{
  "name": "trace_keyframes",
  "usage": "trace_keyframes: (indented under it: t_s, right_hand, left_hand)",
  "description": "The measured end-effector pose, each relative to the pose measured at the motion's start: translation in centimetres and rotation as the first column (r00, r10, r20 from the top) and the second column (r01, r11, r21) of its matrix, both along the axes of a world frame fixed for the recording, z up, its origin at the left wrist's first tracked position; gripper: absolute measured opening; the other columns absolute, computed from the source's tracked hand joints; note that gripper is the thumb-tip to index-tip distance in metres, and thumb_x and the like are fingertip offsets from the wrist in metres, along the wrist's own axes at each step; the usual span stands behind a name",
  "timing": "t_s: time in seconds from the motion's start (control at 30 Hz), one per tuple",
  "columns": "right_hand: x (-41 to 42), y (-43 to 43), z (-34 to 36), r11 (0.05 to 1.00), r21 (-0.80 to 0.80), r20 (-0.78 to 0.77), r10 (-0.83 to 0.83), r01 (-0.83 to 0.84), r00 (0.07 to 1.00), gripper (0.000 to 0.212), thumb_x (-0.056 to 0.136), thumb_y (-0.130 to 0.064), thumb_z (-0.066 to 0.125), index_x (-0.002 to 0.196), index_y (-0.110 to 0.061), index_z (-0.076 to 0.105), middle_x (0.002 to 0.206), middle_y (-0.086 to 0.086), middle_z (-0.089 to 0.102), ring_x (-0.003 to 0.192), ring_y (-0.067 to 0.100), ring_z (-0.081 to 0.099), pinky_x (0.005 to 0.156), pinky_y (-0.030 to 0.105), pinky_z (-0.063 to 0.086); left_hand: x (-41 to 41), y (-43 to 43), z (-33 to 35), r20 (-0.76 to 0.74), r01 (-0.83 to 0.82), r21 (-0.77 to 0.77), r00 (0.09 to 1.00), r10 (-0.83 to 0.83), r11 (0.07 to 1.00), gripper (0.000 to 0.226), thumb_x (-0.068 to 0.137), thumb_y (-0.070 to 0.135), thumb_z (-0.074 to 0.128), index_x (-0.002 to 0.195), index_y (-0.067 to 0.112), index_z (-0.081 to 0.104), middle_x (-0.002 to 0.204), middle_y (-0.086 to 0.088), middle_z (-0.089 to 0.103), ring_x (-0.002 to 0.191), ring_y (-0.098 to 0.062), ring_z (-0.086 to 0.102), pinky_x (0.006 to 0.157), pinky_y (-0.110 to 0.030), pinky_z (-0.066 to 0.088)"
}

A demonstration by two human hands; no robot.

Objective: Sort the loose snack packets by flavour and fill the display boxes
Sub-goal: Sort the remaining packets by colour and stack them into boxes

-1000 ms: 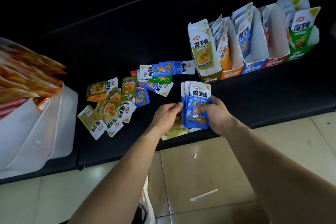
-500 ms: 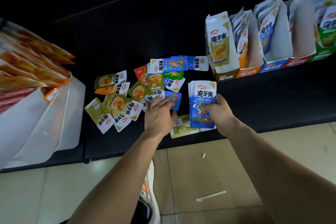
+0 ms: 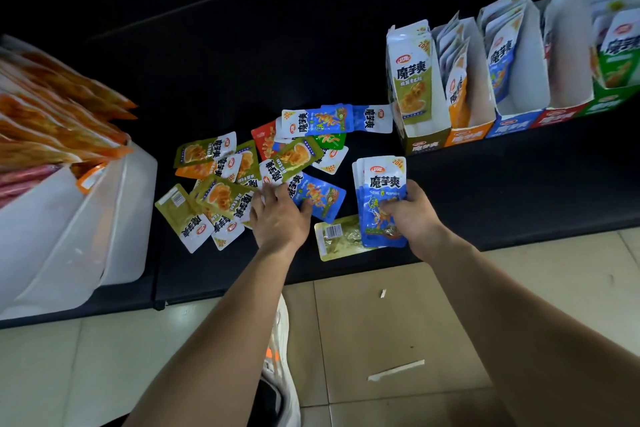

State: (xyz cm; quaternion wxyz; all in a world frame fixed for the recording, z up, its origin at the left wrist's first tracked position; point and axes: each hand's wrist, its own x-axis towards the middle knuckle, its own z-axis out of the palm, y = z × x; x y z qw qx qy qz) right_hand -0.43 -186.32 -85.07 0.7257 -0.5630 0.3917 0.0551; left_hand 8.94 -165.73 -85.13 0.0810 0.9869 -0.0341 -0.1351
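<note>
a black shelf (image 3: 502, 191) runs across the view above a tiled floor (image 3: 398, 315). at its left end stands a big white bin (image 3: 69, 218) packed with orange packets. at the far right stands a row of display boxes (image 3: 509, 125), olive, orange, blue, red and green fronted, each holding upright packets. between bin and boxes lies a heap of loose snack packets (image 3: 221, 198), mostly olive and blue. the right hand (image 3: 412, 212) grips a stack of blue packets (image 3: 379, 191) upright, just above a face-down olive packet (image 3: 337, 236). the left hand (image 3: 280, 218) lies palm down on the heap, thumb touching a loose blue packet (image 3: 322, 196); whether it is pinching, i cannot tell.
</note>
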Motion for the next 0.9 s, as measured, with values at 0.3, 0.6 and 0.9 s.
trace_keyframes:
  t_s: [0.3,0.6,0.9]
  right_hand:
    - [0.2,0.3,-0.3,1.0,-0.006,-0.005,0.01,-0.01,1.0,0.023,0.096,-0.01,0.063,0.106,-0.028,0.053,0.098,-0.001,0.07,0.063,0.006,0.073,0.044,0.025,0.054]
    - [0.4,0.3,-0.2,0.994,-0.08,-0.024,0.072,-0.074,0.997,0.026,0.098,-0.011,0.061,0.116,-0.026,0.05,0.095,-0.006,0.066,0.057,-0.001,0.069,0.04,0.018,0.049]
    - [0.2,0.6,1.0,0.991,-0.074,0.011,0.112,-0.111,0.994,0.033,0.093,-0.003,0.06,0.11,-0.031,0.055,0.099,-0.004,0.07,0.068,0.004,0.072,0.045,0.021,0.053]
  left_hand:
    - [0.6,-1.4,-0.6,-0.105,0.061,0.009,0.993,-0.06,0.998,0.096,0.073,0.083,0.059,0.148,0.032,0.026,0.167,-0.009,-0.008,0.152,-0.039,-0.007,0.121,-0.058,0.008]
    - [0.8,-2.1,-0.2,-0.136,-0.032,-0.043,0.99,0.026,0.999,0.122,0.057,0.067,0.086,0.147,0.016,0.022,0.16,-0.012,0.01,0.15,-0.037,0.006,0.123,-0.05,0.016]
    - [0.4,-2.6,3.4,-0.074,-0.06,-0.541,0.997,0.024,0.839,0.06,0.08,0.015,0.083,0.111,0.046,0.042,0.097,0.023,0.054,0.078,0.008,0.053,0.059,-0.012,0.038]
